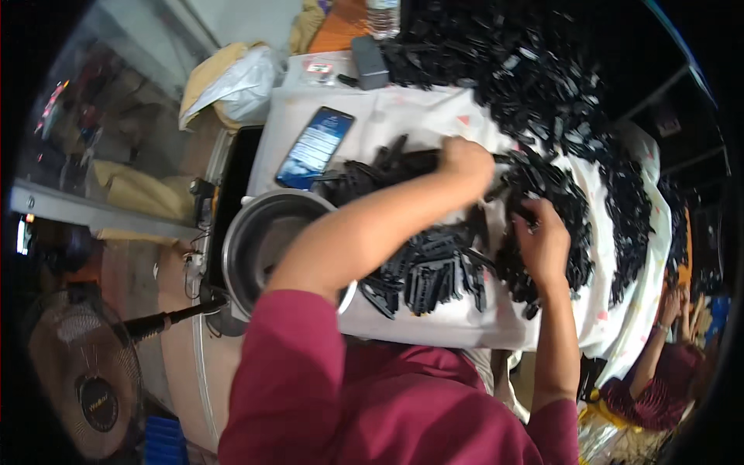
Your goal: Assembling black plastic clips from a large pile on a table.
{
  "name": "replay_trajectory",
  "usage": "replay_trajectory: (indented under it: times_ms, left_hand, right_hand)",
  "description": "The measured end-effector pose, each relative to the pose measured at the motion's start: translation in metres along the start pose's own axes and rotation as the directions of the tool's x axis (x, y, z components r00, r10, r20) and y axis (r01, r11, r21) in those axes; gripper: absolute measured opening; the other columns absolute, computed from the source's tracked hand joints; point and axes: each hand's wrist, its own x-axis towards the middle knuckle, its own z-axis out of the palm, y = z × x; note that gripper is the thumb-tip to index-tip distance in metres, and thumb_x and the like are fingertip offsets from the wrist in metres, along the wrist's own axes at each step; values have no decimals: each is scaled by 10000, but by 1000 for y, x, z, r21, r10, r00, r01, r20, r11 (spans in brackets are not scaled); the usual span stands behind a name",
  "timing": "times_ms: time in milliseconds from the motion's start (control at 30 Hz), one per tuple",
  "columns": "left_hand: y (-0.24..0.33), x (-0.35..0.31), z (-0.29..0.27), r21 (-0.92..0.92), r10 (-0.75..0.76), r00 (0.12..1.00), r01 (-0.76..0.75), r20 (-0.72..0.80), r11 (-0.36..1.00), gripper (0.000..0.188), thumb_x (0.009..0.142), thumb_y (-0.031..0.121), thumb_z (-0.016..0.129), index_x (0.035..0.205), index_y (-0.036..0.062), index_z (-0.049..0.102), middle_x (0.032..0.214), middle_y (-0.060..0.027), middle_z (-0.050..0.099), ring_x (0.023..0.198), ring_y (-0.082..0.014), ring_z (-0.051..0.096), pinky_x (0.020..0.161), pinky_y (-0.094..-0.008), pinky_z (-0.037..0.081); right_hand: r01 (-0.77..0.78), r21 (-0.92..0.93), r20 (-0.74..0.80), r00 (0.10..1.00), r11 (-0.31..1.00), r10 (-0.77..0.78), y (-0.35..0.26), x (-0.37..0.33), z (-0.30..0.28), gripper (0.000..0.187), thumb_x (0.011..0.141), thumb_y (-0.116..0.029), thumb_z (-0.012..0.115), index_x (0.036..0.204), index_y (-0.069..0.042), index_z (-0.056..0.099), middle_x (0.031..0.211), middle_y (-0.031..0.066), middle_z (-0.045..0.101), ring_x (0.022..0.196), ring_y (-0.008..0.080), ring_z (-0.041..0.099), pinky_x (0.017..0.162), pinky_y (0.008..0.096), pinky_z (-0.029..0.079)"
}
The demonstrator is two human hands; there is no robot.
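Note:
My left hand reaches across the table over the middle heap of slim black plastic pieces. Its fingers are curled and slightly blurred, and I cannot make out what they hold. On the right, my right hand lies on another heap of black plastic pieces, thumb and fingers closed around a small black piece. Below my left forearm, several long pieces lie side by side in a rough row. A round metal pot stands at the table's left, partly hidden by my left arm.
A phone with a lit screen lies left of the heaps. A large pile of black pieces spreads across the back and right. A dark box and a bottle stand behind. A fan is at left; another person sits at right.

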Motion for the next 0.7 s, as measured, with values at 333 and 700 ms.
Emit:
replay_trajectory:
  times_ms: [333, 700]
  left_hand:
    - [16, -34, -37, -935, 22, 988, -151, -152, 322, 183, 690, 168, 653, 731, 0, 593, 699, -138, 631, 656, -214, 627, 613, -317, 488]
    - [21, -56, -31, -998, -108, 993, -46, -51, 46, 176, 689, 57, 622, 816, -22, 530, 753, -122, 626, 702, -205, 623, 647, -295, 487]
  right_hand:
    - [-193, 979, 165, 941, 69, 297, 11, -35, -20, 160, 836, -10, 549, 994, -32, 553, 996, 72, 577, 751, 125, 544, 525, 192, 446]
    - [-393, 817, 252, 902, 422, 351, -32, -44, -27, 478, 813, 69, 530, 1275, 3, 427, 1049, 61, 516, 949, 136, 525, 855, 287, 462]
